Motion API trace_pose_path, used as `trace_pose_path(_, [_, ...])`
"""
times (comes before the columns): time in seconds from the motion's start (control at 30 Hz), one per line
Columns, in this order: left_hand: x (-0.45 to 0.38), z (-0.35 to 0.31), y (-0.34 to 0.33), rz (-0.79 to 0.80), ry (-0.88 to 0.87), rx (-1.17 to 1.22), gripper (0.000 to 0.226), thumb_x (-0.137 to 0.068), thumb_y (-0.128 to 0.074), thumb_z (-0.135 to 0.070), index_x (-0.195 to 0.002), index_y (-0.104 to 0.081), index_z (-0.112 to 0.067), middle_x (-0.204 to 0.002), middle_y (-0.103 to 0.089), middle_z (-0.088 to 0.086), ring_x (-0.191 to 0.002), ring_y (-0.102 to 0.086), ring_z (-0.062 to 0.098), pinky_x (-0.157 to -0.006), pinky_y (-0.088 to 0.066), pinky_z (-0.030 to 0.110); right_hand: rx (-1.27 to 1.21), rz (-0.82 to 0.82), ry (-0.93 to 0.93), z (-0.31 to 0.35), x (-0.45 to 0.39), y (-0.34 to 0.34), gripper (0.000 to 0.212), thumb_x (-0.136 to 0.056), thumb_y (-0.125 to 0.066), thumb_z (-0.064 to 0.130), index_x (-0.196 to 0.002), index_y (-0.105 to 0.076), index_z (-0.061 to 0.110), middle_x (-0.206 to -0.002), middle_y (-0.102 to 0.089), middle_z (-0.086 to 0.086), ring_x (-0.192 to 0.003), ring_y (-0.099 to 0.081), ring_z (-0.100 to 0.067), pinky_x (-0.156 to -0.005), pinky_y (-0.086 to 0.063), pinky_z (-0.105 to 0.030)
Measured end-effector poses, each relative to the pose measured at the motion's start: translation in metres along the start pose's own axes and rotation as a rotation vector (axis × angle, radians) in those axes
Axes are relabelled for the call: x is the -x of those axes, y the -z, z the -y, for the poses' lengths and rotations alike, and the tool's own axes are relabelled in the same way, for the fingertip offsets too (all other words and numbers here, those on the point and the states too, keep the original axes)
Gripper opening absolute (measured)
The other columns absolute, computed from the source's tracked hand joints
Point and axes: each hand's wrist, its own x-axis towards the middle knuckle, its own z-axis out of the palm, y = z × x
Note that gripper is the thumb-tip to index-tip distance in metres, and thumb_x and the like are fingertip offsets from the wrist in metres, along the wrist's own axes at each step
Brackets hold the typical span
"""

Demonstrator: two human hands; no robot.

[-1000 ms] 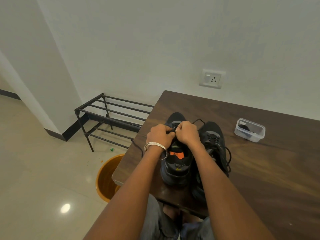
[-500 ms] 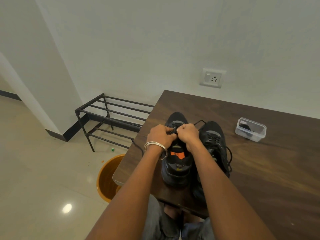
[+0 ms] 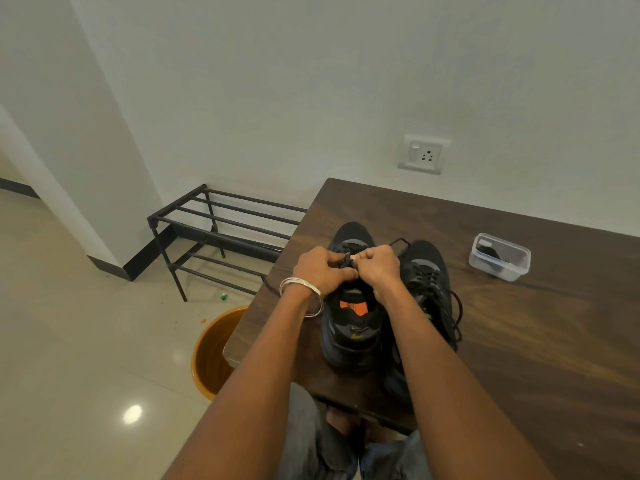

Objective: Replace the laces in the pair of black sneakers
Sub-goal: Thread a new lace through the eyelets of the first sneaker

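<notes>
Two black sneakers stand side by side on the dark wooden table [image 3: 519, 341], toes pointing away from me. The left sneaker [image 3: 353, 327] has an orange patch inside its opening. My left hand [image 3: 317, 270], with silver bangles at the wrist, and my right hand [image 3: 375, 266] meet over its upper eyelets, both pinching a black lace [image 3: 346, 259]. The right sneaker [image 3: 429, 282] is laced, with loose black lace ends trailing along its right side. My fingers hide the eyelets under them.
A clear plastic box [image 3: 499, 256] holding something dark sits on the table at the right. A black metal shoe rack [image 3: 221, 237] stands on the floor to the left. An orange bucket [image 3: 213, 351] sits beside the table's near left corner. A wall socket [image 3: 424, 154] is behind the table.
Both hands have stayed on the left sneaker's lace. They shifted slightly toward the toe, with small finger movements.
</notes>
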Motion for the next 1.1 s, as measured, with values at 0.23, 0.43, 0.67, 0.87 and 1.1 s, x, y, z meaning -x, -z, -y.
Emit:
trace_pose_path(0.23, [-0.005, 0.002, -0.004, -0.139, 0.081, 0.012, 0.029, -0.098, -0.048, -0.037, -0.078, -0.065, -0.026, -0.091, -0.069, 0.005, -0.071, -0.057, 0.015, -0.065, -0.044, 0.028, -0.186, 0.043, -0.07, 0.001, 0.003, 0.003, 0.007, -0.085, -0.072, 0.005, -0.082, -0.075, -0.002, -0.084, -0.071, -0.016, -0.091, -0.068, -0.028, -0.086, -0.057, -0.043])
trace_pose_path(0.43, [-0.013, 0.001, -0.012, -0.297, 0.101, -0.011, 0.011, -0.089, -0.063, -0.035, -0.084, -0.07, -0.028, -0.088, -0.071, -0.001, -0.084, -0.065, 0.02, -0.072, -0.047, 0.028, -0.167, 0.236, -0.121, 0.012, 0.002, 0.02, 0.016, -0.078, -0.065, -0.008, -0.092, -0.072, -0.011, -0.087, -0.07, -0.02, -0.086, -0.069, -0.033, -0.084, -0.057, -0.055])
trace_pose_path(0.67, [-0.015, -0.007, -0.01, -0.44, 0.047, -0.012, 0.026, -0.099, -0.045, -0.023, -0.095, -0.062, -0.004, -0.09, -0.062, 0.008, -0.079, -0.056, 0.02, -0.066, -0.039, 0.029, 0.205, 0.244, 0.041, 0.012, 0.001, 0.044, 0.037, -0.064, -0.091, 0.03, -0.083, -0.06, 0.023, -0.112, -0.065, -0.011, -0.112, -0.058, -0.032, -0.1, -0.046, -0.052])
trace_pose_path(0.87, [-0.014, -0.023, 0.025, -0.714, 0.067, 1.231, 0.013, -0.102, -0.039, -0.016, -0.098, -0.05, -0.009, -0.089, -0.066, 0.011, -0.071, -0.07, 0.022, -0.073, -0.06, 0.037, 0.437, 0.211, 0.121, 0.017, 0.014, 0.054, 0.052, -0.08, -0.077, 0.048, -0.102, -0.061, 0.003, -0.098, -0.067, -0.013, -0.091, -0.066, -0.03, -0.084, -0.056, -0.046])
trace_pose_path(1.1, [-0.013, -0.009, 0.011, -0.508, 0.015, 0.412, 0.013, -0.096, -0.053, -0.014, -0.107, -0.06, -0.011, -0.088, -0.061, -0.001, -0.066, -0.053, 0.006, -0.064, -0.043, 0.014, 0.508, 0.384, 0.134, 0.011, 0.03, 0.057, 0.051, -0.088, -0.066, 0.052, -0.1, -0.061, 0.003, -0.098, -0.065, -0.011, -0.087, -0.061, -0.025, -0.07, -0.044, -0.033])
